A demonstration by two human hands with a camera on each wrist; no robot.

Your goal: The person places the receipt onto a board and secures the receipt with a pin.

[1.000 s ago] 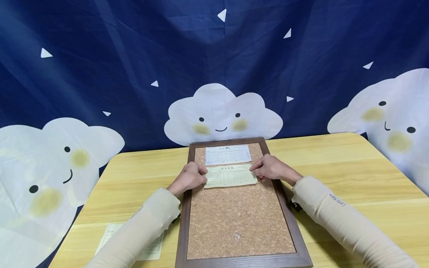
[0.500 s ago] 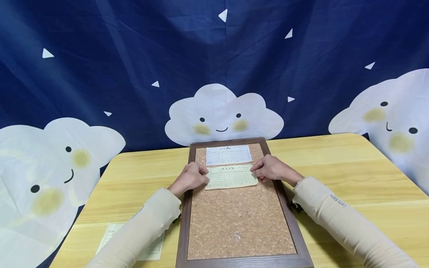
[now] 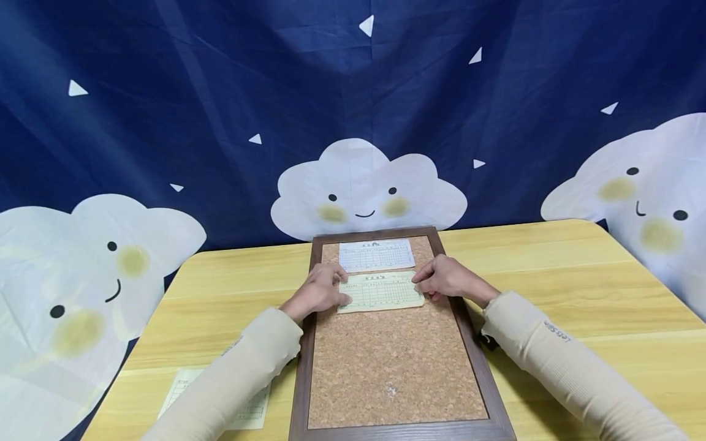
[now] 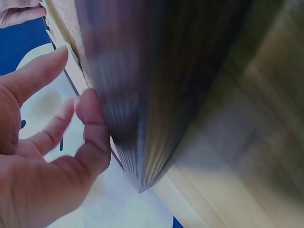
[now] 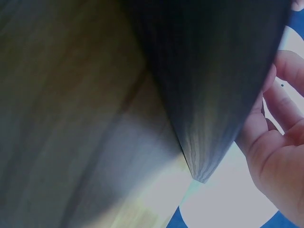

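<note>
A pale yellow printed form (image 3: 380, 291) lies across the upper part of a cork board (image 3: 394, 367) with a dark wooden frame. My left hand (image 3: 322, 288) is at the form's left end, thumb and index finger spread apart and touching its edge. In the left wrist view, the thumb (image 4: 42, 71) reaches the paper edge while another fingertip is close to the frame. On the opposite end, my right hand (image 3: 444, 277) pinches the form near its upper right corner. Most of that grip is hidden behind the frame in the right wrist view. Just above lies a white printed form (image 3: 376, 255).
Another pale printed form (image 3: 248, 413) lies on the wooden table (image 3: 557, 269) at the lower left, partly under my left forearm. Behind the table hangs a dark blue curtain (image 3: 237, 79) with white clouds. The board's far edge is near the curtain.
My left hand has loosened from its pinch, spreading thumb and index finger along the form's left edge. The form shifted very slightly toward me, then stayed. My right hand keeps its place.
</note>
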